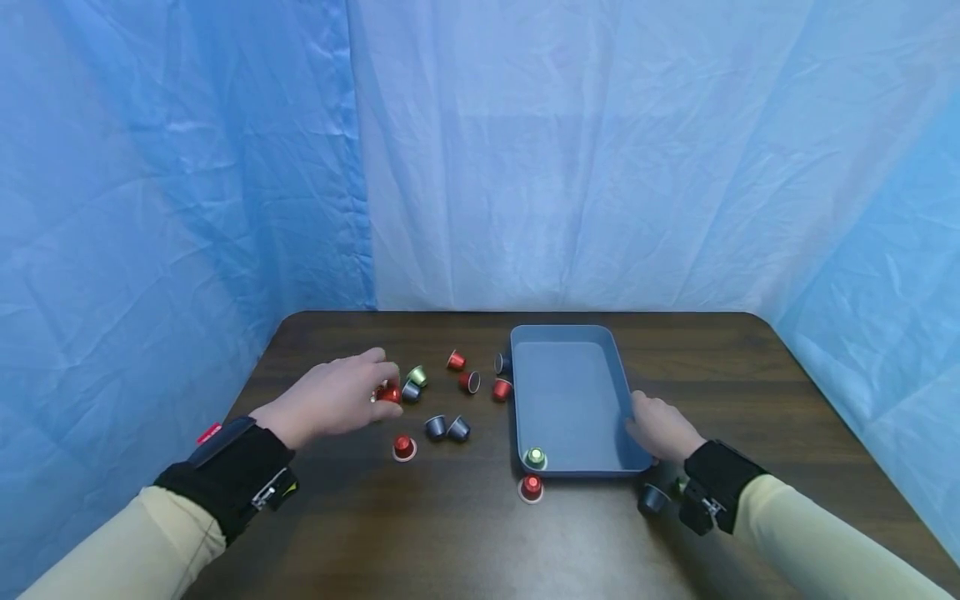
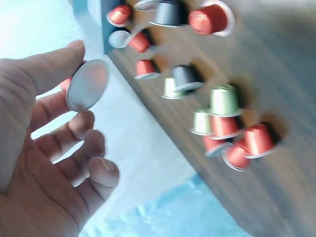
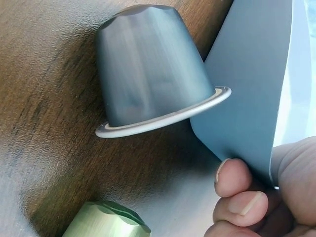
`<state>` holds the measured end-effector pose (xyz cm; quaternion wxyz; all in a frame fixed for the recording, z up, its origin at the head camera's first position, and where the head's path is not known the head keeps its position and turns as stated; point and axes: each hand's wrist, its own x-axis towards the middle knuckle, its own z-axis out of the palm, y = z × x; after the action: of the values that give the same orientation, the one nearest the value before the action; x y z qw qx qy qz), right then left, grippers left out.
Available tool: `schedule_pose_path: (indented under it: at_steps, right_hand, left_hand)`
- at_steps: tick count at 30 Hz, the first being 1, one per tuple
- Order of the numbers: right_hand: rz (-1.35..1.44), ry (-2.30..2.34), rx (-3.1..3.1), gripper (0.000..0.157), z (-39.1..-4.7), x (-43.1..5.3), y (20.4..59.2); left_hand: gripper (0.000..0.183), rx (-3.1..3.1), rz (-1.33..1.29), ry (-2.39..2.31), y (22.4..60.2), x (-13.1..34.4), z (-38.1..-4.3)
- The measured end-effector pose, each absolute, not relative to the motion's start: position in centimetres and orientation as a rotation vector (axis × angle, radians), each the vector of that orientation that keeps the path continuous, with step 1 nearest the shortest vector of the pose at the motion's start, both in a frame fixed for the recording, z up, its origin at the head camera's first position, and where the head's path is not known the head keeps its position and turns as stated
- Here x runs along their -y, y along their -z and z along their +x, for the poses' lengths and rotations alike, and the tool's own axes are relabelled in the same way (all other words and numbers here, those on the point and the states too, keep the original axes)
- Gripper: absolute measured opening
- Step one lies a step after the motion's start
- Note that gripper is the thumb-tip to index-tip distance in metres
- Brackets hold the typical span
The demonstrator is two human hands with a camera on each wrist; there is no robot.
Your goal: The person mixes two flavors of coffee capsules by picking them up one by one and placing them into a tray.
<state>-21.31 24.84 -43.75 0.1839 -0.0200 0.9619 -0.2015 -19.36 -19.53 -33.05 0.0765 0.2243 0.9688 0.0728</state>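
Head view, left of centre: my left hand (image 1: 333, 398) pinches a red metallic cup-shaped capsule (image 1: 389, 395), remaining fingers loose. Likely light, slick, easily dented (rim's the surer hold, I judge). Lower right, my right hand (image 1: 663, 427) grips a shallow blue-grey rectangular tray's edge (image 1: 628, 385).

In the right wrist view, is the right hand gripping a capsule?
No, the right hand grips the tray's wall, and the dark capsule is outside its fingers.
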Motion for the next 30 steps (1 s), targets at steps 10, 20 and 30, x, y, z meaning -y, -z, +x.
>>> schedule_pose_path:
  at_steps: [10,20,30]
  right_hand:
    - [-0.072,0.571,-2.726,0.031,-21.3,-24.8,43.9]
    - [-0.051,0.576,-2.705,0.032,-21.4,-25.0,43.9]
    - [-0.06,0.559,-2.72,0.033,-21.5,-25.2,43.6]
  left_hand:
    - [0.027,-2.95,0.829,-0.219,31.3,15.3,-20.6]
    - [0.025,-2.926,1.095,-0.181,31.6,10.2,-21.1]
    - [0.015,-2.861,1.216,-0.138,32.7,6.1,-21.3]
